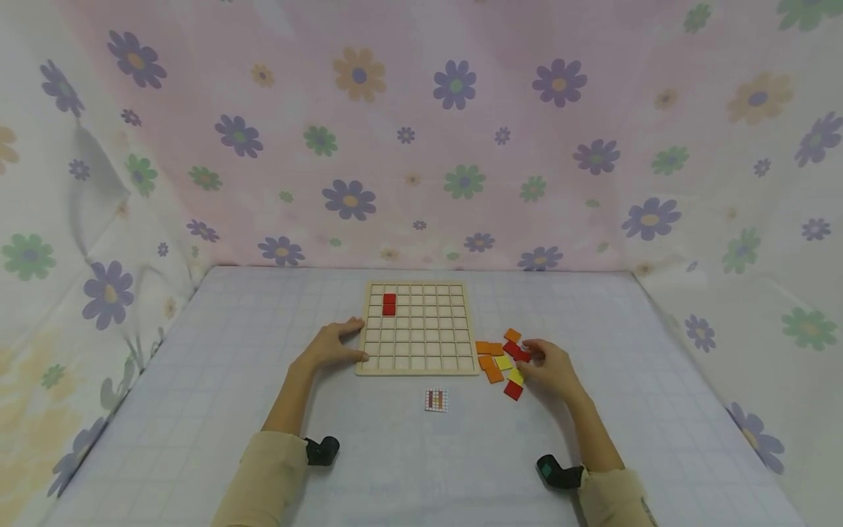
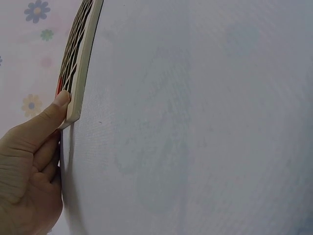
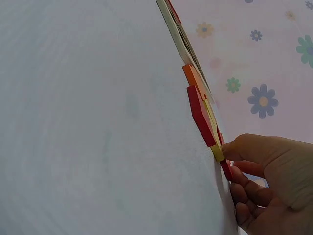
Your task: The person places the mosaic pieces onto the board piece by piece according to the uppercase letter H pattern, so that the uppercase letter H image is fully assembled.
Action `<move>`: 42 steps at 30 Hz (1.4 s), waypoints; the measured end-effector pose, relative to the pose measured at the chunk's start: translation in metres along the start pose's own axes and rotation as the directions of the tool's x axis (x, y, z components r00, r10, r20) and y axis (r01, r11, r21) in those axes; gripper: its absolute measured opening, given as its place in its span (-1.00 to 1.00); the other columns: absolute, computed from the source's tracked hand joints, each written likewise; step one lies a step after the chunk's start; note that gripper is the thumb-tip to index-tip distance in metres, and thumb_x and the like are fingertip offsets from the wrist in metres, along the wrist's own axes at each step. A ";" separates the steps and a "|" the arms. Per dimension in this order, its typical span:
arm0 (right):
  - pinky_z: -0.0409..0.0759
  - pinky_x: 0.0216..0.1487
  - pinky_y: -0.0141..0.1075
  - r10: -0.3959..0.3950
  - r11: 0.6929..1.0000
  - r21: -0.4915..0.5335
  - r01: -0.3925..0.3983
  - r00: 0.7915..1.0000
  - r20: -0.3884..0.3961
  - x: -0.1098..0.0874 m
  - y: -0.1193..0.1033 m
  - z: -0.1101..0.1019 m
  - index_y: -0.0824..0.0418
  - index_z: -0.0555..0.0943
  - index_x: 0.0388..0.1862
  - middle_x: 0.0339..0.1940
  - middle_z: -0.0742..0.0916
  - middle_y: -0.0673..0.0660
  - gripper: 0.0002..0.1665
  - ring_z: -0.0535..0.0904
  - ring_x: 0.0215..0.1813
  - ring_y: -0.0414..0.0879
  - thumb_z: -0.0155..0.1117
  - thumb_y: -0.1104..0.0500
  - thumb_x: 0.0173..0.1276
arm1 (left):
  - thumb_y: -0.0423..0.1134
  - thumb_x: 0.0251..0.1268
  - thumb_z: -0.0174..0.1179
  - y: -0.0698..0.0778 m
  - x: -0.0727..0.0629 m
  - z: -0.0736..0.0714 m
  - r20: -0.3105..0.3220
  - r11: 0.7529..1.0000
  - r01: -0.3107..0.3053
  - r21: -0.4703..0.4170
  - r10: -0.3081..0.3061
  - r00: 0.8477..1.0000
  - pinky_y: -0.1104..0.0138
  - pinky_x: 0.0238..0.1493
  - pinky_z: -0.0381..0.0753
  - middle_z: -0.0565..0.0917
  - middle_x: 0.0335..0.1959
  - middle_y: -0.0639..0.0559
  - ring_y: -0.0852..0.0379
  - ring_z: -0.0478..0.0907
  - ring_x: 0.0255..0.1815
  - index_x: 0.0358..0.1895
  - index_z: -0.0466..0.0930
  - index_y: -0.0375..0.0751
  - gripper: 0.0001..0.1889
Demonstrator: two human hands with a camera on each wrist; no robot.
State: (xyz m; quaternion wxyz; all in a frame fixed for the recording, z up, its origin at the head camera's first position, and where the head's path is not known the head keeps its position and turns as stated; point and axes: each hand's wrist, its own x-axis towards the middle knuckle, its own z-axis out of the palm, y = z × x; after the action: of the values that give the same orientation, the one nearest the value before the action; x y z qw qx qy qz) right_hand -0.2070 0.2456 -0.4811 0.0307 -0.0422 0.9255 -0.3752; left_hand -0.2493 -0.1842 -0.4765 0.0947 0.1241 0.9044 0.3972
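Observation:
A wooden grid board (image 1: 418,372) lies flat, with two red tiles (image 1: 389,304) set one above the other in its upper left squares. My left hand (image 1: 332,345) rests at the board's left edge, thumb on the rim and fingers spread along the side. Right of the board is a loose group of red, orange and yellow tiles. There my right hand (image 1: 553,372) pinches a red tile (image 1: 523,356) between thumb and fingers. In the right wrist view the thumb is close to a yellow tile (image 3: 217,153), in front of which stands another red tile (image 3: 201,117).
A small pattern card (image 1: 437,400) with red and orange marks lies below the board. Several orange tiles (image 1: 494,373) lie against or near the board's right edge. A flowered cloth (image 1: 421,146) hangs behind the pale tabletop (image 1: 421,476).

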 end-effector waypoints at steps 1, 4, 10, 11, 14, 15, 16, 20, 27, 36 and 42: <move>0.51 0.15 0.05 -0.002 1.000 -0.010 0.001 1.000 -0.004 0.000 0.000 0.000 0.43 0.44 0.16 0.04 0.60 0.37 -0.46 0.49 0.02 0.19 0.26 0.19 0.26 | -0.18 -0.12 0.48 0.000 0.000 0.000 -0.002 1.000 -0.001 -0.001 0.001 1.000 0.03 0.44 0.06 0.27 0.36 -0.27 -0.18 0.14 0.42 0.30 0.34 -0.37 -0.17; 0.54 0.11 0.02 0.028 0.999 -0.041 -0.029 0.999 -0.025 0.001 -0.001 -0.001 0.42 0.46 0.13 0.02 0.60 0.34 -0.49 0.49 -0.01 0.15 0.25 0.20 0.23 | -0.18 -0.11 0.48 -0.001 0.000 0.000 -0.003 1.000 -0.002 -0.004 0.002 1.000 0.03 0.44 0.06 0.26 0.36 -0.26 -0.17 0.13 0.43 0.30 0.34 -0.37 -0.17; 0.57 0.01 -0.03 0.063 0.997 -0.049 -0.066 0.996 -0.061 0.001 0.001 0.001 0.42 0.51 0.04 -0.09 0.63 0.32 -0.52 0.48 -0.10 0.12 0.29 0.18 0.19 | -0.17 -0.11 0.48 -0.002 0.000 0.000 -0.001 1.000 -0.004 0.001 0.004 1.000 0.01 0.44 0.06 0.26 0.36 -0.27 -0.18 0.13 0.42 0.30 0.34 -0.36 -0.17; 0.58 0.01 -0.04 0.057 0.997 -0.044 -0.060 0.996 -0.065 0.001 0.003 0.002 0.43 0.52 0.03 -0.10 0.63 0.32 -0.52 0.49 -0.11 0.11 0.30 0.19 0.18 | -0.17 -0.11 0.48 -0.002 0.000 0.000 -0.001 1.000 -0.003 0.003 0.003 1.000 0.01 0.43 0.06 0.26 0.36 -0.27 -0.18 0.14 0.42 0.30 0.34 -0.36 -0.17; 0.60 -0.01 -0.09 0.032 0.999 -0.032 -0.034 0.996 -0.080 0.000 0.005 0.003 0.41 0.53 0.03 -0.11 0.65 0.30 -0.53 0.51 -0.13 0.08 0.33 0.19 0.18 | -0.17 -0.12 0.48 -0.002 -0.001 -0.001 -0.002 1.000 0.000 0.002 0.000 1.000 0.02 0.44 0.06 0.26 0.36 -0.27 -0.18 0.14 0.42 0.30 0.34 -0.37 -0.17; 0.61 -0.02 -0.12 0.020 0.999 -0.025 -0.022 0.996 -0.084 -0.001 0.005 0.003 0.41 0.53 0.03 -0.11 0.65 0.29 -0.53 0.52 -0.14 0.07 0.33 0.19 0.18 | -0.17 -0.12 0.48 -0.002 -0.001 -0.001 -0.003 1.000 0.000 0.003 0.000 1.000 0.02 0.43 0.06 0.26 0.36 -0.27 -0.18 0.14 0.42 0.30 0.34 -0.37 -0.17; 0.60 -0.04 -0.17 0.013 1.000 -0.017 -0.014 0.996 -0.091 -0.001 0.005 0.004 0.40 0.53 0.03 -0.12 0.66 0.27 -0.53 0.52 -0.14 0.05 0.34 0.20 0.18 | -0.17 -0.12 0.48 -0.002 -0.001 -0.001 -0.004 1.000 0.001 0.003 -0.001 1.000 0.02 0.43 0.06 0.26 0.36 -0.27 -0.18 0.14 0.42 0.30 0.34 -0.37 -0.17; 0.58 -0.13 -0.36 -0.042 0.999 0.007 0.043 0.991 -0.126 0.000 0.003 0.003 0.40 0.54 0.01 -0.14 0.66 0.27 -0.55 0.52 -0.18 0.03 0.36 0.22 0.16 | -0.16 -0.12 0.48 -0.001 -0.002 -0.002 -0.005 1.000 0.005 -0.001 -0.005 1.000 0.02 0.43 0.06 0.26 0.36 -0.26 -0.18 0.14 0.42 0.30 0.34 -0.36 -0.16; 0.53 -0.21 -0.57 -0.091 0.994 0.040 0.098 0.984 -0.154 0.007 -0.007 0.004 0.39 0.54 0.00 -0.13 0.67 0.29 -0.56 0.54 -0.19 0.05 0.37 0.26 0.15 | -0.15 -0.12 0.48 0.000 -0.002 -0.001 -0.003 1.000 0.010 -0.006 -0.010 1.000 0.01 0.44 0.06 0.25 0.37 -0.26 -0.18 0.13 0.43 0.30 0.33 -0.36 -0.16; 0.56 -0.25 -0.51 -0.181 0.967 0.157 0.201 0.975 -0.130 0.030 -0.031 0.024 0.41 0.56 -0.04 -0.21 0.67 0.27 -0.59 0.52 -0.28 0.00 0.38 0.29 0.13 | -0.13 -0.14 0.49 -0.001 -0.001 -0.001 -0.002 0.999 0.034 -0.017 -0.034 0.999 0.02 0.44 0.04 0.24 0.38 -0.24 -0.16 0.12 0.43 0.31 0.33 -0.33 -0.14; 0.54 -0.25 -0.43 -0.284 0.929 0.216 0.301 0.953 -0.105 0.047 -0.062 0.036 0.48 0.57 -0.06 -0.16 0.67 0.34 -0.62 0.51 -0.25 0.05 0.35 0.35 0.13 | -0.12 -0.14 0.49 -0.002 0.001 0.000 0.001 0.999 0.047 -0.016 -0.047 0.999 0.03 0.45 0.03 0.24 0.39 -0.22 -0.15 0.11 0.44 0.32 0.33 -0.31 -0.14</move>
State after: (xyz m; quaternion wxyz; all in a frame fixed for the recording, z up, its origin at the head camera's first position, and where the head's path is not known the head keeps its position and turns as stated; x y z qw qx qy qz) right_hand -0.2476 0.1717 -0.4646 -0.0542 -0.1622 0.8599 -0.4810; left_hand -0.2505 -0.1851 -0.4783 0.1053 0.1023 0.9038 0.4019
